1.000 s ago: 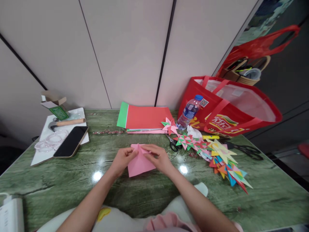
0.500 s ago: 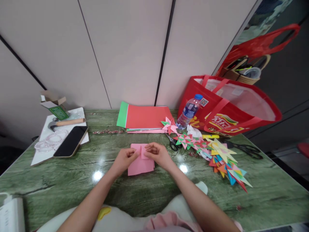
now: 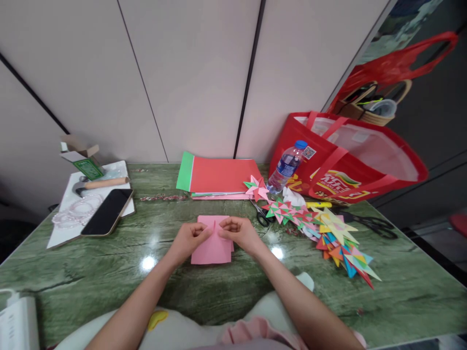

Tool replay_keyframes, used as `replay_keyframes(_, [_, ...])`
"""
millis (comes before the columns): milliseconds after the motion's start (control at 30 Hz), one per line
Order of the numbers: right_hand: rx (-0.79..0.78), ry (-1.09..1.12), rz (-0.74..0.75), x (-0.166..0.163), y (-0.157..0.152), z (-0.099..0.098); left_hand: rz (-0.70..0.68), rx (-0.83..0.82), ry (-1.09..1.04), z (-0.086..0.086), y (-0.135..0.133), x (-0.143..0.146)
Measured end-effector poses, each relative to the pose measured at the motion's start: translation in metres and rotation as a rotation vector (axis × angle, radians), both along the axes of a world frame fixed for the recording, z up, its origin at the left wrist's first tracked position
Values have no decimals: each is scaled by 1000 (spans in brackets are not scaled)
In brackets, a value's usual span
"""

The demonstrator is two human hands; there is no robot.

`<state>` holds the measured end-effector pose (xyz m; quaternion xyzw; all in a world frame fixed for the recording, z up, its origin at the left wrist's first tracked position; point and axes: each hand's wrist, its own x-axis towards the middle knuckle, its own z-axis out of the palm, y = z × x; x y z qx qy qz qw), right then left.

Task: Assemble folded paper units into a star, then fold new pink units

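Observation:
A pink square of paper (image 3: 211,250) lies on the green marble table (image 3: 109,272) in front of me. My left hand (image 3: 189,239) pinches its upper left part, fingers closed on the paper. My right hand (image 3: 239,232) pinches the upper right part, its fingertips meeting the left hand's near a raised crease in the middle of the top edge. Both hands rest on the sheet.
Red and green paper sheets (image 3: 219,177) lie stacked by the wall. Folded paper stars (image 3: 328,236) spread out on the right, with small scissors (image 3: 260,215), black scissors (image 3: 370,224), a water bottle (image 3: 286,166) and a red bag (image 3: 350,163). A phone (image 3: 107,211), beads and a hammer (image 3: 100,184) sit left.
The slanted fold has been laid flatter, so the pink sheet now looks square. My hands drew closer together at the top middle of the sheet.

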<state>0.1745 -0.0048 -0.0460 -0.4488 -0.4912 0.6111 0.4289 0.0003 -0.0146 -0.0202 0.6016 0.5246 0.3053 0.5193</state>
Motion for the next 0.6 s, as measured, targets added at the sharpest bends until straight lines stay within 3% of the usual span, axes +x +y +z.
replay_keyframes(600, [-14, -11, 13, -1, -1, 2, 17, -20, 12, -3, 0, 1])
